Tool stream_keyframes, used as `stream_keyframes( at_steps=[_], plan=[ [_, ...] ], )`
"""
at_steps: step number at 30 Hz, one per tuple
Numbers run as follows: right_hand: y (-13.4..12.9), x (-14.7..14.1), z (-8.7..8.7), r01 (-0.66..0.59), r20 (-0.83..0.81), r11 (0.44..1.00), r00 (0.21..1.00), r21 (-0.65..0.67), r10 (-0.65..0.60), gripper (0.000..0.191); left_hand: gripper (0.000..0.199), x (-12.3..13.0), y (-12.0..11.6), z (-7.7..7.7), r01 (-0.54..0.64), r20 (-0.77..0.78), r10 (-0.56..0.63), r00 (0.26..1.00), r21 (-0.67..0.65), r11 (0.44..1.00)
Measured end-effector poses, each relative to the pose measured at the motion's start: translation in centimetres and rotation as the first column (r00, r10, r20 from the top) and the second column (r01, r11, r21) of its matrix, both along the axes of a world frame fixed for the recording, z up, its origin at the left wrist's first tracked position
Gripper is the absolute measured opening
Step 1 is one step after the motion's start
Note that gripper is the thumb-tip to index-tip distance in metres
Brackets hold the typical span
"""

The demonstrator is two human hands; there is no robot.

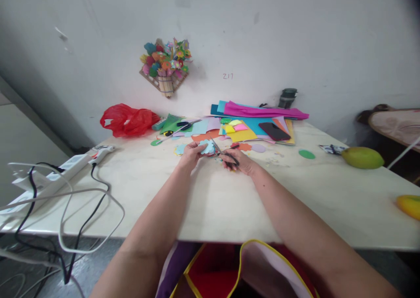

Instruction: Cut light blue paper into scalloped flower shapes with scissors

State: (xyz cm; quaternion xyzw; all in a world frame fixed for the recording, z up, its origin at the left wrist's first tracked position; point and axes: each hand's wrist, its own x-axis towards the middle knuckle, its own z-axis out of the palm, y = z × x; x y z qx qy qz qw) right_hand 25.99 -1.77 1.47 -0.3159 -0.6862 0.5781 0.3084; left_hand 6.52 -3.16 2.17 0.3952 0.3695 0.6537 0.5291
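My left hand pinches a light blue flower-shaped cutout with a scalloped edge, held just above the table. In my right hand is a pair of dark-handled scissors. Their blades point up and left, close to the cutout's right edge; whether they touch it I cannot tell. Another pale blue and yellow cutout lies left of my left hand. Beyond my right hand lie an orange cutout and a lilac oval. Small scraps are scattered to the right.
Coloured sheets, a phone and a second pair of scissors lie along the back. A red plastic bag sits back left. Cables and a power strip cover the left side. A green mango lies right.
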Motion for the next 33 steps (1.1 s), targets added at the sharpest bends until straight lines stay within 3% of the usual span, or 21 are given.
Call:
stream_keyframes(
  at_steps=[10, 18, 23, 33],
  plan=[
    [0.5, -0.3, -0.1, 0.173, -0.127, 0.983, 0.976, -0.056, -0.179, 0.030, 0.028, 0.2, 0.0, -0.4, 0.134, -0.087, -0.130, 0.988, 0.032, 0.991],
    [0.9, -0.5, -0.4, 0.266, -0.284, 0.960, 0.918, -0.081, -0.278, 0.038, 0.033, 0.7, -0.3, -0.3, 0.212, -0.186, -0.215, 0.959, -0.032, 0.977],
    [0.7, -0.6, -0.3, 0.277, -0.275, 0.958, 0.917, -0.077, -0.287, 0.041, 0.031, 0.9, -0.4, -0.5, 0.265, -0.293, -0.272, 0.917, -0.063, 0.962],
    [0.1, -0.9, 0.6, 0.372, -0.286, 0.921, 0.876, -0.112, -0.389, 0.040, 0.026, 1.1, 0.1, -1.3, 0.306, -0.331, -0.328, 0.885, -0.119, 0.944]
  ],
)
